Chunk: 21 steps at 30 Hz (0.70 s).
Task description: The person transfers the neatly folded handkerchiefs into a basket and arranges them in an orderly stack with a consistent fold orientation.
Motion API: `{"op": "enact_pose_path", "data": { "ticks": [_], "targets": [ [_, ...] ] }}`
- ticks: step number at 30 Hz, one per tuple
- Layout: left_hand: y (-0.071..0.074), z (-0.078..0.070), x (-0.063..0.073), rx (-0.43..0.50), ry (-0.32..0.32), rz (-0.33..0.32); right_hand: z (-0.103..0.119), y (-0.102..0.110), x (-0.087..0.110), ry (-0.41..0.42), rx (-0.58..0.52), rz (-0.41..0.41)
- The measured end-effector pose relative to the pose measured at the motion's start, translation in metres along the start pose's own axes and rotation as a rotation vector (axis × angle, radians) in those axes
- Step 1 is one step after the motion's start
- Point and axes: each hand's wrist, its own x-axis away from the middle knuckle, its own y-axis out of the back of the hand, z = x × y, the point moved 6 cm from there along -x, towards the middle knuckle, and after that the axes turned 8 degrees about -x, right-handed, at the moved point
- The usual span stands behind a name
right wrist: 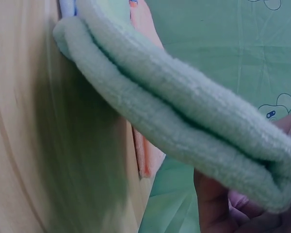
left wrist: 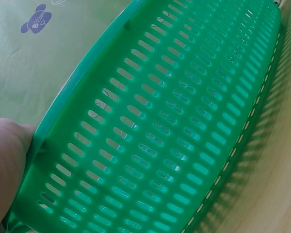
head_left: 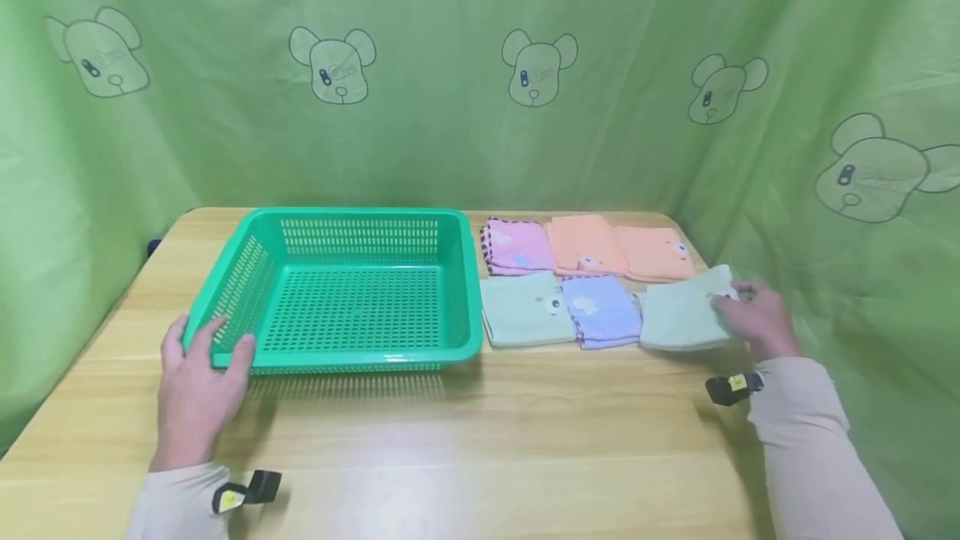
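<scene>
My left hand [head_left: 197,382] grips the near left corner of a green plastic basket [head_left: 360,361], which has slotted walls and nothing in it. In the left wrist view the thumb lies against the basket's rim [left wrist: 82,73]. At the far right my right hand [head_left: 763,322] pinches the right edge of a folded pale green towel [head_left: 678,313]. The right wrist view shows this folded towel [right wrist: 184,111] tilted, its held end raised off the table. Left of it lie a folded blue-purple towel [head_left: 606,315] and another pale green towel [head_left: 521,319].
Behind these, a pink towel [head_left: 521,244] and two orange towels, one in the middle [head_left: 585,240] and one at the right [head_left: 652,252], lie folded in a row. Everything stands on a wooden table [head_left: 480,457]. A green curtain [head_left: 435,140] with printed bear heads hangs around it.
</scene>
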Motion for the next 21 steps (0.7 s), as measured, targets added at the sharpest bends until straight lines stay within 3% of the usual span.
{"op": "enact_pose_path", "data": {
  "ticks": [21],
  "targets": [
    [0.002, -0.004, 0.003, -0.026, -0.018, -0.014, 0.023, 0.002, 0.004, 0.055, -0.051, -0.034]
  ]
}}
